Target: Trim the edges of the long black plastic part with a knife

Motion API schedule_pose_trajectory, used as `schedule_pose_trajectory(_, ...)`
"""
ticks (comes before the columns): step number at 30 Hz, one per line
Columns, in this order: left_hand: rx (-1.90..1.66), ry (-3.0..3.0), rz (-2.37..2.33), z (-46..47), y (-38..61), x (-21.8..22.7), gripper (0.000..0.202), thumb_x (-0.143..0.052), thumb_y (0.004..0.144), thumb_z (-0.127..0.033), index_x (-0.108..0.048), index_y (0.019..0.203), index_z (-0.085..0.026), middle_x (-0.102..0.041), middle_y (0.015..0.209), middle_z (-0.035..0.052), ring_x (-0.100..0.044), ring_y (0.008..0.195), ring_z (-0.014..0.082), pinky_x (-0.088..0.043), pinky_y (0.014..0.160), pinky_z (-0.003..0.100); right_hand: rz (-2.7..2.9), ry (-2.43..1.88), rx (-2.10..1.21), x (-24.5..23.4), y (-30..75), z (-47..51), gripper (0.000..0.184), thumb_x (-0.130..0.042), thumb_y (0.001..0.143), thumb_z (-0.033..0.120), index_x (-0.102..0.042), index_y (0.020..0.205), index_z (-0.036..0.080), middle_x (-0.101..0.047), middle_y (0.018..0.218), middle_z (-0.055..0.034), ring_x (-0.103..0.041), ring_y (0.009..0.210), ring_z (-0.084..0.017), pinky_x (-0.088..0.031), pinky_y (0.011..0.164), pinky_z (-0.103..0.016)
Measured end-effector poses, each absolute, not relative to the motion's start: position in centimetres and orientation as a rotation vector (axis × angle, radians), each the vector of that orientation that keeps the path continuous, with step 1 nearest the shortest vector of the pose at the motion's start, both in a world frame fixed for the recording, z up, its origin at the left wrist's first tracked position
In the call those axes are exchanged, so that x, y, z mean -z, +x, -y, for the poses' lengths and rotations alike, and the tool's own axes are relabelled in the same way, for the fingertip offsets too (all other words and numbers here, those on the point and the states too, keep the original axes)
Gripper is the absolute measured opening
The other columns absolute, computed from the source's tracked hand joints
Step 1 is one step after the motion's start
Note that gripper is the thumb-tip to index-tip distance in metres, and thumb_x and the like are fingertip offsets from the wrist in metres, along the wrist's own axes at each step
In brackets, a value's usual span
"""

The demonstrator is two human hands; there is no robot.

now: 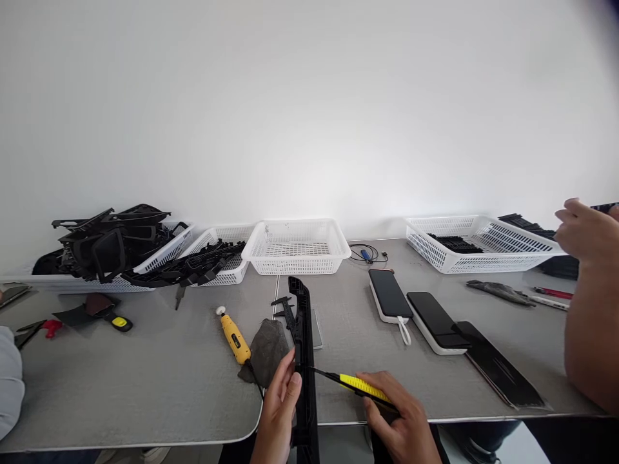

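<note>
My left hand grips a long black plastic strip that runs from the table's near edge toward the baskets. My right hand is closed round a yellow-handled knife, whose thin blade tip meets the strip's right side just above my left fingers. Beside the strip lie a grey cloth, a black caliper and a small yellow rotary tool.
White baskets line the back; the left ones hold black plastic parts. Two power banks with phones and a black panel lie right. Another person's hand and arm reach in by the right basket. A grey sleeve shows left.
</note>
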State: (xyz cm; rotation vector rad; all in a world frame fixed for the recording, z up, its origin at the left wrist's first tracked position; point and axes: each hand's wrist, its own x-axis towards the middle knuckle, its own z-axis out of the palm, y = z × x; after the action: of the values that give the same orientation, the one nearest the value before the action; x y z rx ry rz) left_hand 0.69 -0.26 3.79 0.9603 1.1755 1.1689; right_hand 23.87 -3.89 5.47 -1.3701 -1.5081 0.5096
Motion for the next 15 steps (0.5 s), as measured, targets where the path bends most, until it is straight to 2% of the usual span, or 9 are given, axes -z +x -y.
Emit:
schedule_pose_trajectory(5,-1.157,1.084,-0.934,-0.3,0.5,-3.6,0.091,-0.072,0.081,-0.065,-0.051,0.156,-0.017,-0.073,0.133,0.0183,-0.062,0.133,0.0386,-0.051,0.11,0.044,1.508,-1.342,-0.458,-5.3,23.7,3.8,0.022,-0.067,0.093,0.029,-0.082,0.108,0.024,-0.081,0.098,-0.0083,-0.078,0.086,-0.022,-0.065,0.074,-0.026)
schedule_pose_trajectory(8,-1.129,1.059,-0.898,-0.7,0.5,-3.0,0.092,-0.072,0.076,-0.056,-0.049,0.158,-0.019,-0.073,0.132,0.0166,-0.07,0.112,0.0335,-0.057,0.092,0.039,1.553,-1.321,-0.48,-5.5,23.8,3.9,0.021,-0.067,0.092,0.026,-0.082,0.107,0.025,-0.081,0.097,-0.0071,-0.078,0.085,-0.021,-0.064,0.075,-0.026)
schedule_pose_trajectory(11,-1.116,0.978,-0.86,-0.7,0.6,-2.6,0.091,-0.07,0.074,-0.043,-0.047,0.159,-0.021,-0.073,0.13,0.0146,-0.071,0.088,0.0253,-0.057,0.074,0.034,1.567,-1.315,-0.488,-5.5,23.9,4.0,0.022,-0.066,0.091,0.025,-0.083,0.106,0.026,-0.081,0.095,-0.006,-0.078,0.084,-0.021,-0.064,0.074,-0.026)
schedule_pose_trajectory(15,-1.131,0.915,-0.868,-0.2,0.6,-3.6,0.084,-0.067,0.078,-0.034,-0.048,0.159,-0.023,-0.072,0.135,0.0137,-0.07,0.084,0.0228,-0.056,0.075,0.033,1.582,-1.329,-0.51,-5.4,24.1,4.1,0.023,-0.066,0.091,0.026,-0.083,0.107,0.026,-0.081,0.097,-0.0068,-0.078,0.086,-0.022,-0.064,0.076,-0.029)
